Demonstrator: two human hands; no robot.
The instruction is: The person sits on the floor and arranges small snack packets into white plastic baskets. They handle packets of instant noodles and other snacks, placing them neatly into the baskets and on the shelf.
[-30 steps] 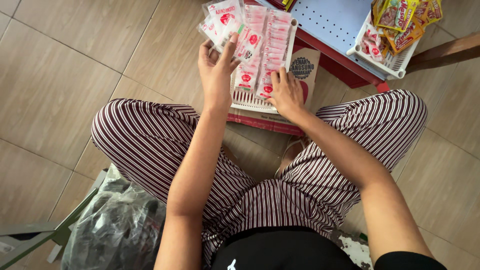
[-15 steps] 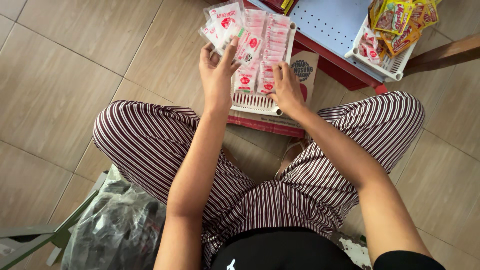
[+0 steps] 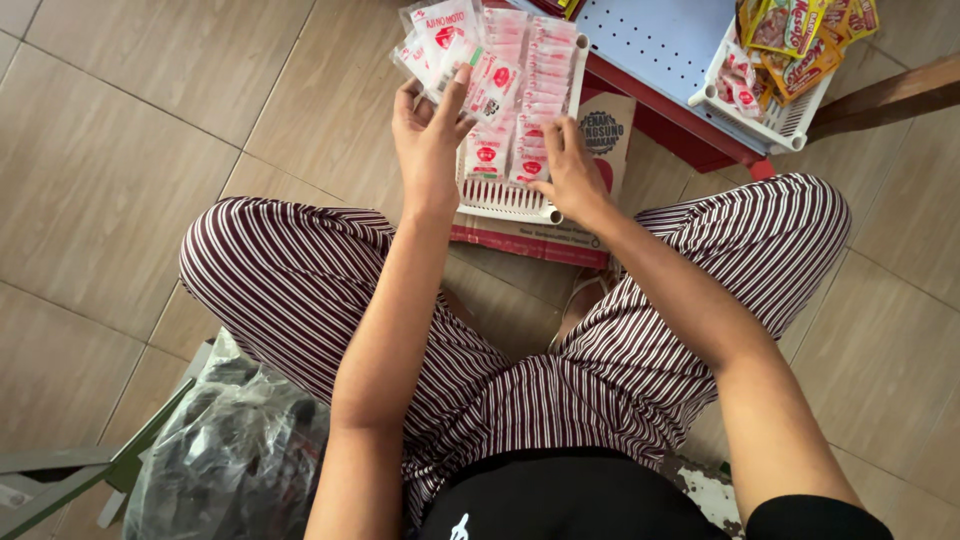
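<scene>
Left hand (image 3: 428, 130) clutching sachets (image 3: 445, 40), right hand (image 3: 570, 170) in tray (image 3: 510, 200)

A tray (image 3: 505, 200) of sachets (image 3: 540, 80) lies on a box (image 3: 600, 135) before the knees. Far right, a basket (image 3: 775, 120) holds packets (image 3: 800, 40). Near left lies a bag (image 3: 230, 450).

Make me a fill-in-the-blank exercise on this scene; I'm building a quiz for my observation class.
1. The left hand holds a bunch of small red-and-white ____.
2. The right hand rests on the sachets lined up in a white plastic ____.
3. That tray sits on a flat cardboard box, which lies on the ____ floor.
4. The person's trousers have a ____ pattern.

Missing words: sachets; tray; tiled; striped
</scene>
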